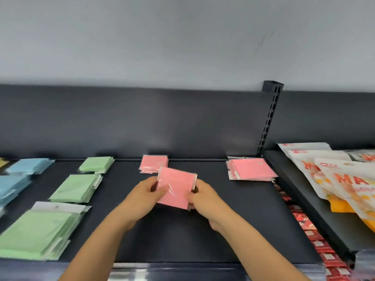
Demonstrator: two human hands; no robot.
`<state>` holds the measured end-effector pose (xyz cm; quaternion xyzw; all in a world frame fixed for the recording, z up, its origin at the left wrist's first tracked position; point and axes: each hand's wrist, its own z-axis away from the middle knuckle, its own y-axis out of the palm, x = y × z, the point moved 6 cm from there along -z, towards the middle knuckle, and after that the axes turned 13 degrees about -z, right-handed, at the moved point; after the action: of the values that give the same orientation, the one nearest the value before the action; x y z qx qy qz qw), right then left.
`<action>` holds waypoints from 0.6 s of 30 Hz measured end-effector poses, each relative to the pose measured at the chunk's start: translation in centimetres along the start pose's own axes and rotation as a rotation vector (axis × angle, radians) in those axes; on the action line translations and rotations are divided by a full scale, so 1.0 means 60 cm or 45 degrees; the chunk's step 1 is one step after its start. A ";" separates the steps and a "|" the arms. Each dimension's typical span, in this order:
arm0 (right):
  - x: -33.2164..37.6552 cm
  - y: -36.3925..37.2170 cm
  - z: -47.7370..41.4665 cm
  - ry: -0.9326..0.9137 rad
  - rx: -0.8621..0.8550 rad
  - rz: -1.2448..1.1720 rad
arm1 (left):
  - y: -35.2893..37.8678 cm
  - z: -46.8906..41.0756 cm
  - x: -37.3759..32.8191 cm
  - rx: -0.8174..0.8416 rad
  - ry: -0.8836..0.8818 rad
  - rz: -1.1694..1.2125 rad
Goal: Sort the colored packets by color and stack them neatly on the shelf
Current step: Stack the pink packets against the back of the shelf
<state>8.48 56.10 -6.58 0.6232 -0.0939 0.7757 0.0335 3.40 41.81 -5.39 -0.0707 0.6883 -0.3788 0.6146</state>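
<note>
Head view shows orange letters "MA" on the white snack pouches (343, 179) at the right; smaller print is too blurred to read. The left hand (146, 191) and right hand (205, 197) pinch opposite edges of a flat pink plastic-wrapped packet (175, 187) over the dark metal shelf (182, 240). The shelf lies bare between a green packet stack (76, 188) on the left and a pink packet stack (251, 169) by the right edge.

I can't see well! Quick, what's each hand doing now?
Left hand: grips the pink packet at its left edge.
Right hand: grips the same packet at its right edge.
</note>
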 end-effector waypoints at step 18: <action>0.010 0.092 -0.081 0.100 -0.174 0.158 | -0.062 -0.037 0.106 -0.286 -0.306 -0.721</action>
<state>2.75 51.60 -7.59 0.5816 -0.1835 0.7919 0.0315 -1.46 36.58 -8.29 -0.3707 0.6014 -0.4453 0.5500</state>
